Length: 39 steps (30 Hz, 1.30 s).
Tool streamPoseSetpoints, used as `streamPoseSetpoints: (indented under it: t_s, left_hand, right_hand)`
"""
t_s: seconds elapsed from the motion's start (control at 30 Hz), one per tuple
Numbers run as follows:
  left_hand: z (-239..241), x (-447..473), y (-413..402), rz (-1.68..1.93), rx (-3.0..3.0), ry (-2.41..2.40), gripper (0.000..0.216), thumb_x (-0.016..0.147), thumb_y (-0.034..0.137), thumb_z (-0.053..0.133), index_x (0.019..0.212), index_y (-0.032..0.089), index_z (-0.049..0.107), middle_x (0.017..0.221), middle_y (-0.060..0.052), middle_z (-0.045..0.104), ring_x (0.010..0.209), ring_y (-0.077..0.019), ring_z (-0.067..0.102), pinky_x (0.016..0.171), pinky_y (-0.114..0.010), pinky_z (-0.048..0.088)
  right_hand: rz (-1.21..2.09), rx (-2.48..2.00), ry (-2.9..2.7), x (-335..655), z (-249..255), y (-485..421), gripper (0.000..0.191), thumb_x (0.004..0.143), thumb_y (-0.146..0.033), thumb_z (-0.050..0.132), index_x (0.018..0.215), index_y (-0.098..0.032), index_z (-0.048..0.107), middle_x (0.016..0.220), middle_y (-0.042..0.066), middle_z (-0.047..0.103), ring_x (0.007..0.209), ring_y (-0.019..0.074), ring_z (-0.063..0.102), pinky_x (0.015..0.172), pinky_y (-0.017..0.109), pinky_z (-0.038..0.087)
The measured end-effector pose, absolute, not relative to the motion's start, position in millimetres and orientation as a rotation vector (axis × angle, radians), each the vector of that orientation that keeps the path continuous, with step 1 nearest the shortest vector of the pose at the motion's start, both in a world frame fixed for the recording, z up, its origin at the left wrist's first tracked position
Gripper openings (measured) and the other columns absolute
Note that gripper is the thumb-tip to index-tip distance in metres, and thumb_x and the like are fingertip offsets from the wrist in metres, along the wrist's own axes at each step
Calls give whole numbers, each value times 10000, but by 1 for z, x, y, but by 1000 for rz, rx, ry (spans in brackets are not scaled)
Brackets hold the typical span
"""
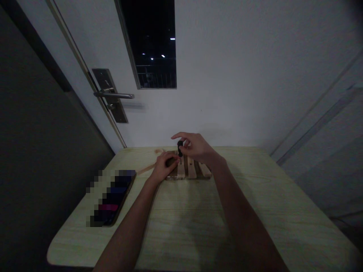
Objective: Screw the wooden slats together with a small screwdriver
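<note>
My right hand (196,146) grips a stubby screwdriver (180,148) by its black handle, holding it upright with the index finger stretched out above the top. Beneath it lies a small wooden xylophone-like piece (192,172) with several pale slats on a darker base. My left hand (165,166) rests at this piece's left side, its thumb and fingertips drawn together by the lower end of the screwdriver. What these fingertips pinch, if anything, is too small to make out. A thin wooden stick (146,169) lies to the left of my left hand.
A phone (120,196), partly pixelated, lies on the left of the pale wood-grain table (181,219). Behind the table's far edge stands a white door (227,83) with a metal lever handle (119,95) and a dark window (154,45).
</note>
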State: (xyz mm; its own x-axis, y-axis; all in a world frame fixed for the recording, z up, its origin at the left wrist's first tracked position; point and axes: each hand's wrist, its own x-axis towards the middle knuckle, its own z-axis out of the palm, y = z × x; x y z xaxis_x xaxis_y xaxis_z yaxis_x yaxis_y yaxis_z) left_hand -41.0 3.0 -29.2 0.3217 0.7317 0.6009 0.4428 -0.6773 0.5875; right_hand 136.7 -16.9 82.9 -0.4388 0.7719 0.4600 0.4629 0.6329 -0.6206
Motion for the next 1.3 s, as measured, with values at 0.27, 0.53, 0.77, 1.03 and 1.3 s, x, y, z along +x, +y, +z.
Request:
streamPoseSetpoints:
  t_s: [0.27,0.53,0.77,1.03,1.3]
  left_hand:
    - [-31,-41,4,1308,2258,1058,132,793,282,617,878,184,644,928,-65,680,902,-221,593,834,-385,448]
    - [-28,-41,3,1270,2246,1074,138,799,294,614,878,189,657,935,-65,681,904,-220,592,844,-380,445]
    - [-28,-41,2,1264,2268,1097,128,796,292,614,866,187,637,924,-59,677,891,-219,588,832,-377,444]
    - [-33,-42,4,1277,2274,1068,152,807,306,610,907,197,642,967,-60,677,929,-218,592,861,-382,438]
    - [-30,-42,4,1254,2285,1069,135,817,289,602,897,193,652,952,-60,683,918,-219,591,852,-382,438]
  right_hand:
    - [429,-985,-2140,136,83,-13,109,698,-226,665,735,-166,581,661,-24,539,611,88,476,586,223,370]
    - [493,-939,-2108,132,85,-15,101,726,-176,616,823,-165,591,741,-16,590,601,76,498,594,216,392]
    - [578,-947,-2106,133,91,-20,149,752,-166,561,860,-152,663,799,26,669,620,86,548,609,224,433]
    - [483,-951,-2105,137,91,-18,58,746,-209,632,775,-162,649,713,3,619,636,91,516,604,217,401]
    - [533,-903,-2100,137,87,-14,47,727,-194,646,727,-153,622,719,-7,616,618,77,517,617,215,415]
